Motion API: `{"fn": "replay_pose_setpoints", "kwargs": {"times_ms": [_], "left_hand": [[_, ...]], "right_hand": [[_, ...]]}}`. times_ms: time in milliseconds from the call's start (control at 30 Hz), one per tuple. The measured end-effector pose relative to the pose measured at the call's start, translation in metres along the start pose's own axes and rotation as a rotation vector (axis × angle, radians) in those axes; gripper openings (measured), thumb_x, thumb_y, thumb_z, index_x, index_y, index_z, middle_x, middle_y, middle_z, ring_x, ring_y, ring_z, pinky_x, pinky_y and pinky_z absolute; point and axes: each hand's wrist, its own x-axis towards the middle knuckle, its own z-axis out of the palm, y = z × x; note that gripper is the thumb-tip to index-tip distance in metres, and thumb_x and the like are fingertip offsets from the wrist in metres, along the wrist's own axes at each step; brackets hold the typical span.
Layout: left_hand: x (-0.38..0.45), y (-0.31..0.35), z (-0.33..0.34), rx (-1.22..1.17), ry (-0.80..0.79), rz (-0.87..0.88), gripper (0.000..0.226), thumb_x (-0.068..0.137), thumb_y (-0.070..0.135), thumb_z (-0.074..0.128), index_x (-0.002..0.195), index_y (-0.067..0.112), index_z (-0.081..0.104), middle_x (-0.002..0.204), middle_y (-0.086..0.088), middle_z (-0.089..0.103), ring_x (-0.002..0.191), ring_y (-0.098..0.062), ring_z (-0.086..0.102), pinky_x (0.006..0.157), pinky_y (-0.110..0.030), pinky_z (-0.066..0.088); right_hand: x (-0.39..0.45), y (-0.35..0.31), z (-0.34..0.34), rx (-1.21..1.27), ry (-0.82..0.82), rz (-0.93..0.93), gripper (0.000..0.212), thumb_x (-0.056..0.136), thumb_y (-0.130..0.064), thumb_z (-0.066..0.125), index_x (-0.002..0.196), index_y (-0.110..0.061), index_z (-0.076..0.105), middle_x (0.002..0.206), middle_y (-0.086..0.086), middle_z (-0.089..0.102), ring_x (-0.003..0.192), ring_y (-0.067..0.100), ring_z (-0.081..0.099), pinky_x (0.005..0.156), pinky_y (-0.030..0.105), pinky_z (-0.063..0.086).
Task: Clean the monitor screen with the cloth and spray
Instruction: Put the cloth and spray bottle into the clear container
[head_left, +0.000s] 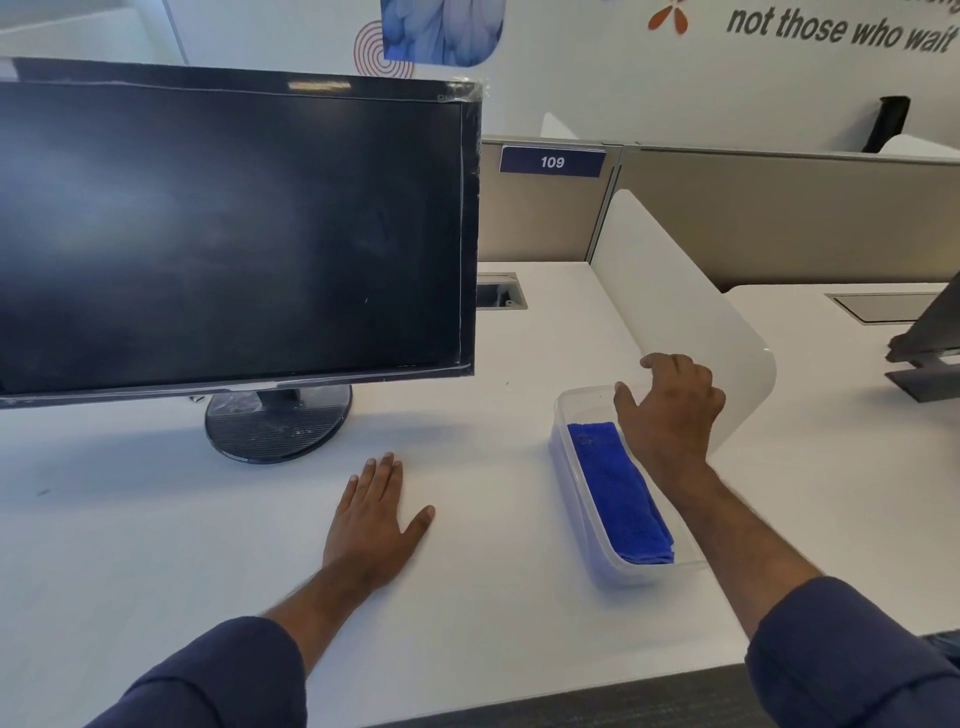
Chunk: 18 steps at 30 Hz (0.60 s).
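Cloth (618, 488): blue, folded, soft and light, lying in a clear tub (563, 457) on the counter (156, 519), right of the monitor (228, 228). Best pinched at the near fold. Right hand (670, 410) hovers over the tub's far end, fingers loosely curled, holding nothing. Left hand (374, 519) lies flat, fingers straight. No spray visible.

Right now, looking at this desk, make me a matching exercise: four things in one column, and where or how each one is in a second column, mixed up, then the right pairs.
Things:
1. cloth
2. left hand
3. right hand
4. monitor

States:
A. flat on the desk, fingers straight
B. dark, standing on a round base
C. folded inside the clear tub
D. over the far end of the tub, fingers curled, holding nothing that shows

Pairs: 1-C, 2-A, 3-D, 4-B
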Motion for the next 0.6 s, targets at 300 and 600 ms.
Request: {"fn": "replay_pose_setpoints", "kwargs": {"times_ms": [300,600], "left_hand": [[-0.001,-0.003,-0.004,0.006,-0.023,0.037,0.086,0.097,0.068,0.021,0.161,0.015,-0.001,0.169,0.002,-0.008,0.155,-0.016,-0.011,0.123,-0.031,-0.008],[-0.001,-0.003,0.000,0.022,-0.010,0.035,0.086,0.096,0.069,0.017,0.160,0.015,-0.002,0.169,0.002,-0.010,0.155,-0.016,-0.012,0.123,-0.031,-0.009]], "right_hand": [[-0.006,0.015,0.002,-0.033,-0.223,0.096,0.034,0.088,-0.018,0.070,0.120,-0.009,0.065,0.114,0.017,0.063,0.102,0.036,0.057,0.088,0.047,0.048],[-0.001,0.031,0.004,0.114,-0.278,0.218,0.028,0.090,-0.014,0.068,0.118,-0.009,0.067,0.115,0.015,0.065,0.102,0.033,0.063,0.090,0.045,0.054]]}}
